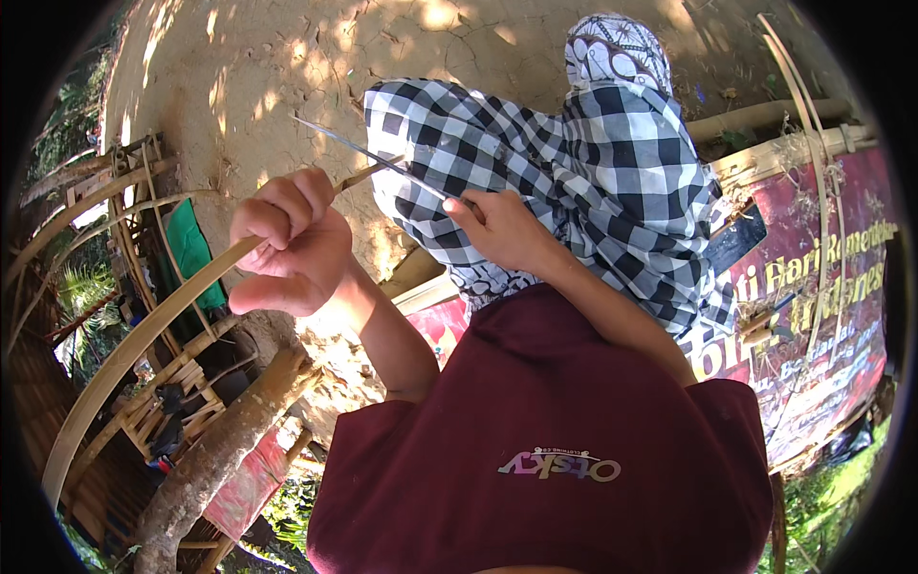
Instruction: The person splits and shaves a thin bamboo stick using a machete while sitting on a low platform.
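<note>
Head view — left hand [287,244] grips bamboo strip [124,359], right hand [502,230] knife [368,153].

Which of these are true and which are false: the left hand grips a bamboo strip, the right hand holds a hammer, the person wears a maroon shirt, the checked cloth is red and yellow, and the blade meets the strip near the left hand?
1. The left hand grips a long curved bamboo strip. True.
2. The right hand holds a hammer. False: it holds a knife with a thin, pointed blade.
3. The person wears a maroon shirt. True.
4. The checked cloth is red and yellow. False: it is black and white.
5. The blade meets the strip's end just beyond the left hand. True.
</note>
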`<action>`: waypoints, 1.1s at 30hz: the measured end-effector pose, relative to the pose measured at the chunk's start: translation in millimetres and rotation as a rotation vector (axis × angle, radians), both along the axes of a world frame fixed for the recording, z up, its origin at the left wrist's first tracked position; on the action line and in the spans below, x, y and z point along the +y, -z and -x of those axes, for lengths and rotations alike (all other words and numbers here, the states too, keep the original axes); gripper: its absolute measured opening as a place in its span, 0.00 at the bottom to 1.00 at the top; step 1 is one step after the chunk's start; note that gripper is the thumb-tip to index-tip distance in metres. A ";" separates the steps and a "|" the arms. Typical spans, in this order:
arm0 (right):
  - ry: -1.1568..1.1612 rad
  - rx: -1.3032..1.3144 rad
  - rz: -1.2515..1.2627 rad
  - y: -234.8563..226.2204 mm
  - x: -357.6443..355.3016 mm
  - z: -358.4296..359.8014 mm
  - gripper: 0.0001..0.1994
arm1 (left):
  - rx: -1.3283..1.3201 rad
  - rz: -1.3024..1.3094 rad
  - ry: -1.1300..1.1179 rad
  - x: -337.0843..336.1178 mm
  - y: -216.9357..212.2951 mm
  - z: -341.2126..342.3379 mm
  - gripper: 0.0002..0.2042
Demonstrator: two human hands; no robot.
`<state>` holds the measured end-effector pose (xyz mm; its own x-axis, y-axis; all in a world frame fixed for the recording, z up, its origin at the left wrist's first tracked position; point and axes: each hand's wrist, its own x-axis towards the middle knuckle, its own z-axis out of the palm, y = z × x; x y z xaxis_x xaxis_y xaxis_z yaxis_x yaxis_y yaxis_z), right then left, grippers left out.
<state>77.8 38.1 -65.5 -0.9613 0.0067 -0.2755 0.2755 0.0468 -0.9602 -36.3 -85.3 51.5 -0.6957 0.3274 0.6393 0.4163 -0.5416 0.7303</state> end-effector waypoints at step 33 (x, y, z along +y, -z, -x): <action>-0.017 0.018 -0.110 30.7 7.9 9.4 0.25 | -0.056 0.047 -0.284 -12.9 -2.0 8.9 0.31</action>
